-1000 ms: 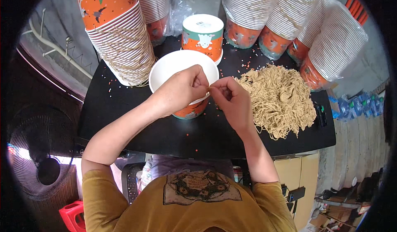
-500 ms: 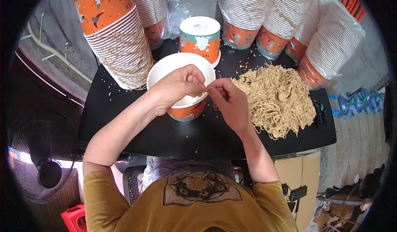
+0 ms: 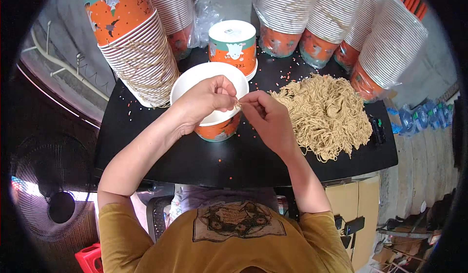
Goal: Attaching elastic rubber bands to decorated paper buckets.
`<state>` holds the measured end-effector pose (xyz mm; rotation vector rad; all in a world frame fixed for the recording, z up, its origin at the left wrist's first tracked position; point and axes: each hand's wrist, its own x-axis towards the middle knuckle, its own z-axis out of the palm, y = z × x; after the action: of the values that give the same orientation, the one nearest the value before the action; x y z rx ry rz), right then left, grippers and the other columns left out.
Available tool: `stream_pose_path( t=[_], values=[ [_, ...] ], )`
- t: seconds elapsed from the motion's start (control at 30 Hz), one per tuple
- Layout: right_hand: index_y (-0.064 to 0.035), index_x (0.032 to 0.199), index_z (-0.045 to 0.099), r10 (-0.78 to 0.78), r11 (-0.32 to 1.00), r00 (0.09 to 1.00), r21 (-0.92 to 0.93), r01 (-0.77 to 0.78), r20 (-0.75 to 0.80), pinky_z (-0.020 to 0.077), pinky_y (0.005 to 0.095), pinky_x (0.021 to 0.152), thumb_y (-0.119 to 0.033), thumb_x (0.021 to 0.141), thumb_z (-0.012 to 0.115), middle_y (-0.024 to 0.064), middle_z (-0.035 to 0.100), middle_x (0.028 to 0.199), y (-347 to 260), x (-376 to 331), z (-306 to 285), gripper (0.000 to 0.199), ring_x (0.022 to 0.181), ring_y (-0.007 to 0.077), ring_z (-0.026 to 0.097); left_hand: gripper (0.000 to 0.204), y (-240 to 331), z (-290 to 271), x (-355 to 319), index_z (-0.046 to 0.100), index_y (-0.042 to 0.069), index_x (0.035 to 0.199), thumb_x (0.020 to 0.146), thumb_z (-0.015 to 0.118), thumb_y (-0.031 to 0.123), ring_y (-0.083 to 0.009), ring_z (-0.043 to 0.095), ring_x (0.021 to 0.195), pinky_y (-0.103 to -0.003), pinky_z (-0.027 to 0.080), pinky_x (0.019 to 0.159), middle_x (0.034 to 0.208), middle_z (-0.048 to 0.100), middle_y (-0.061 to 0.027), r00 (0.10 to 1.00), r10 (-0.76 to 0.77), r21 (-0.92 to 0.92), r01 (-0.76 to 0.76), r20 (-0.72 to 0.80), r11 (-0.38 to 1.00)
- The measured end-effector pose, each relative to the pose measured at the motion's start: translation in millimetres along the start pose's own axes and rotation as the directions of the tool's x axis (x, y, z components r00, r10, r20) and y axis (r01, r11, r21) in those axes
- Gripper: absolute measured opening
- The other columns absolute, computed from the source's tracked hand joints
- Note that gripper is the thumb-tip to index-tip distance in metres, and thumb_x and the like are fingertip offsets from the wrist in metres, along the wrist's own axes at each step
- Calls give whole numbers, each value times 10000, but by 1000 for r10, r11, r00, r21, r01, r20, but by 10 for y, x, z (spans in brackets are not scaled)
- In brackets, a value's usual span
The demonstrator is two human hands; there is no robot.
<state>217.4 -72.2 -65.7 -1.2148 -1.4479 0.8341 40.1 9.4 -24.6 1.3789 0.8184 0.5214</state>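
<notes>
In front of me stands an orange paper bucket (image 3: 218, 130) with a white inside and a wide white rim. My left hand (image 3: 207, 100) is over its opening, thumb and fingers pinched on a thin tan cord (image 3: 237, 104) at the right side of the rim. My right hand (image 3: 269, 119) pinches the same bit of cord from the right, just outside the bucket. Fingertips cover most of the cord, so whether it runs through the bucket's wall cannot be seen. A big loose heap of tan cords (image 3: 331, 119) lies to the right of my right hand.
A tall nested stack of buckets (image 3: 139, 54) with cords draped on it stands at the left. Behind the bucket sits an upside-down bucket (image 3: 233, 46). Several plastic-wrapped bucket stacks (image 3: 385, 44) line the back right. Tiny pale and red bits dot the black table (image 3: 195, 163).
Both hands stay pinched together at the rim and have shifted very slightly left. A small loop of cord now shows between the fingertips. The view has moved a little.
</notes>
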Motion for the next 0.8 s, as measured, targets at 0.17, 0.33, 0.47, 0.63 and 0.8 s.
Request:
stream_pose_path(
  t=[0.17, 0.33, 0.47, 0.63, 0.8],
  values=[
    [-8, 968, 609, -101, 989, 995, -114, 99, -13, 518, 292, 645, -87, 876, 658, 111, 649, 828, -29, 7, 7, 131, 727, 175, 662, 143, 50, 6, -42, 529, 41, 942, 847, 596, -41, -100, 612, 801, -203, 517, 757, 878, 624, -60, 997, -76, -110, 79, 27, 991],
    [-8, 960, 609, -110, 986, 994, -124, 108, -13, 508, 285, 631, -94, 866, 670, 100, 640, 804, -12, 13, 13, 141, 710, 164, 648, 136, 53, 1, -45, 529, 49, 933, 857, 586, -48, -96, 618, 797, -195, 521, 753, 880, 629, -55, 996, -92, -134, 92, 12, 987],
    [-7, 947, 614, -49, 997, 999, -67, 49, -5, 492, 270, 618, -111, 877, 665, 77, 640, 781, 3, 12, 21, 136, 682, 130, 614, 139, 63, 22, -51, 526, 53, 923, 850, 611, -29, -89, 606, 780, -199, 510, 751, 848, 628, -44, 998, -59, -99, 59, 5, 993],
    [-15, 949, 623, 93, 987, 994, 123, -100, 64, 459, 229, 620, -141, 907, 649, 0, 627, 775, -10, 22, 20, 135, 683, 58, 555, 148, 41, 31, -48, 530, 51, 901, 832, 654, 10, -85, 578, 750, -204, 470, 734, 811, 614, -24, 1000, 18, -21, -18, -8, 1000],
    [-24, 963, 626, 174, 931, 977, 304, -203, 121, 427, 190, 622, -160, 921, 644, -50, 601, 791, 11, 31, 11, 144, 710, 23, 519, 114, 38, 52, -61, 549, 40, 906, 846, 645, 30, -83, 555, 747, -204, 447, 733, 829, 602, -17, 997, 75, 94, -72, -30, 993]
  ],
)
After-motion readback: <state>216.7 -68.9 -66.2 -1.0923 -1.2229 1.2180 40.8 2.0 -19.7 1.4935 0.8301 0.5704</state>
